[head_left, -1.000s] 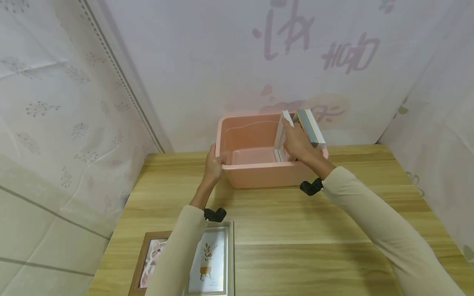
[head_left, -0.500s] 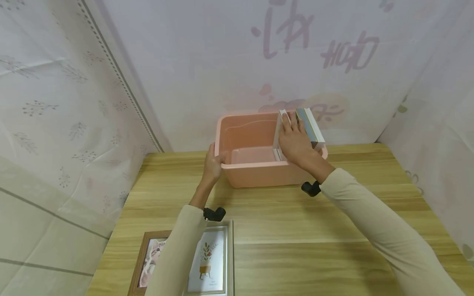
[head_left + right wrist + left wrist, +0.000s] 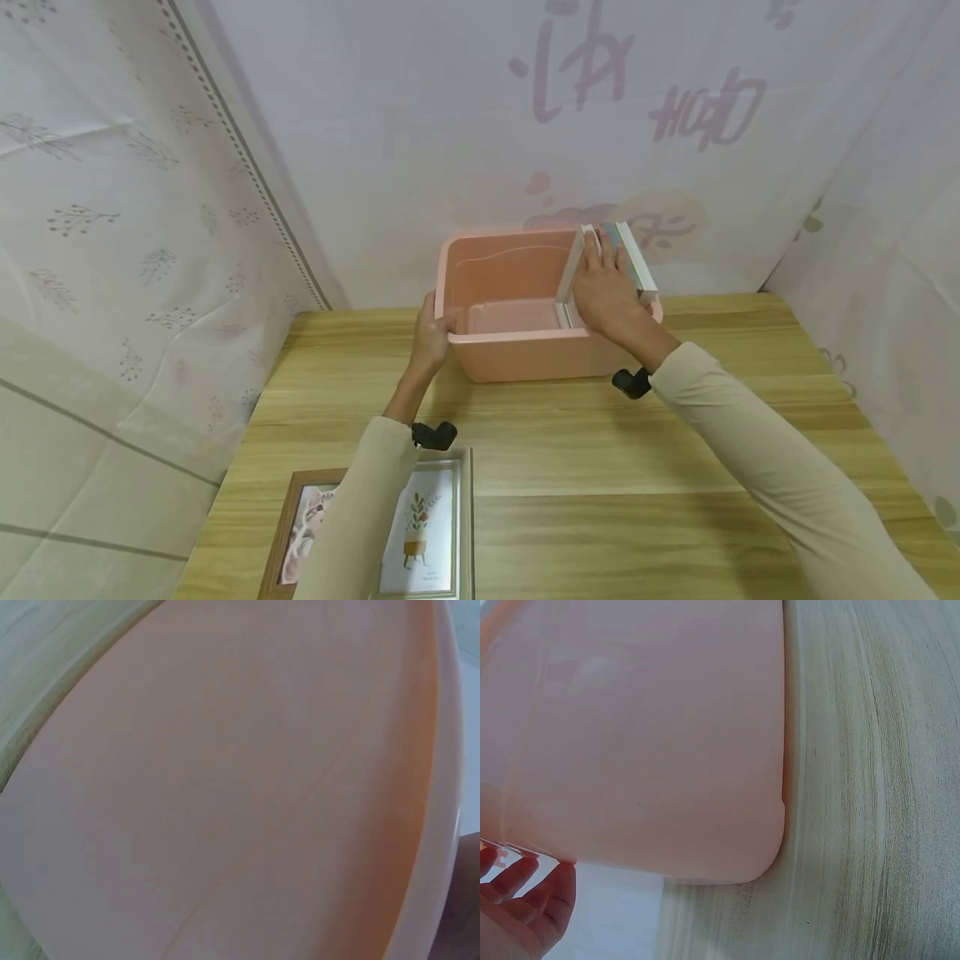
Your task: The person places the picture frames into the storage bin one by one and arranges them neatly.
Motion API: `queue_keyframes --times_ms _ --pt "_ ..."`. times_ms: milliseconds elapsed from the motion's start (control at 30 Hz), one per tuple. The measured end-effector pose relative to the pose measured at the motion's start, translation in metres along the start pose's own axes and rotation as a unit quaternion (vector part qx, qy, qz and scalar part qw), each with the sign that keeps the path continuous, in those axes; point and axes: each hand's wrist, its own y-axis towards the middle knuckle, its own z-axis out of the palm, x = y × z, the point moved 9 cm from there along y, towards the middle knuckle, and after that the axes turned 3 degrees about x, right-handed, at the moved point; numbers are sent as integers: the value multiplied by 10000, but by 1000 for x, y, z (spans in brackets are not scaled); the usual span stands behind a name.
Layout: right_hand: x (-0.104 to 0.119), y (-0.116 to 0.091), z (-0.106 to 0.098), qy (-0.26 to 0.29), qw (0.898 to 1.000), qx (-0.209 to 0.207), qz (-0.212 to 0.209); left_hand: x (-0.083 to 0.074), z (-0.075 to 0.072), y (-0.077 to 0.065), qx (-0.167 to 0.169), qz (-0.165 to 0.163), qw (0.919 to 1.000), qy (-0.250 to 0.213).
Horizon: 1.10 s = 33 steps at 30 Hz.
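A pink plastic tub (image 3: 540, 358) sits near the back of the wooden table. My left hand (image 3: 431, 333) grips its left end, thumb over the rim; the left wrist view shows those fingers (image 3: 551, 896) at the tub's edge. Several flat frames stand on edge at the tub's right end: a white frame (image 3: 570, 275), a blue-grey one (image 3: 611, 233) and another white one (image 3: 637, 258). Across their top edges lies my right hand (image 3: 606, 292), fingers extended. It hides part of them. The right wrist view holds mostly the tub's wall (image 3: 225, 765), with the hand's edge at the right.
Below the left forearm lie a brown picture frame (image 3: 283, 533) with a cat picture and a silvery picture frame (image 3: 467, 533) with a potted-plant print. A patterned curtain (image 3: 375, 167) hangs right behind the tub, with others at both sides.
My right hand has gone from gripping the left white frame to lying across the tops. That frame's top has shifted right, closer to the others. My left hand stays put.
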Motion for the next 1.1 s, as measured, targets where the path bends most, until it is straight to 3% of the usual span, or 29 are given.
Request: queue_keyframes --times_ms 233,533,600,667,700,767,867,933,1100 --pt "-5 -2 4 -388 9992 56 64 2 -1 -3 -43 -40 10000 76" --pt "-1 -6 -9 38 9994 -310 -177 0 -2 0 -41 26 10000 11" --pt "7 -11 -14 -5 9981 -501 -345 1 -2 1 -54 26 10000 1" --pt "20 -17 -22 155 9932 -973 -625 0 -2 0 -57 52 10000 9" --pt "27 -21 -28 305 9879 -1293 -804 -5 -2 -2 -13 18 10000 -22" --pt "42 -31 -40 729 9667 -2149 -1187 -6 -3 -2 -23 50 10000 -54" --pt "62 -52 -51 1600 9148 -3228 -1825 -5 -4 -4 -84 31 10000 -22" --pt "72 -64 -53 2010 8841 -3639 -2137 0 -4 -2 -159 58 9999 16" --pt "92 -93 -45 2783 8315 -4040 -2608 1 -3 0 -142 52 9999 -15"
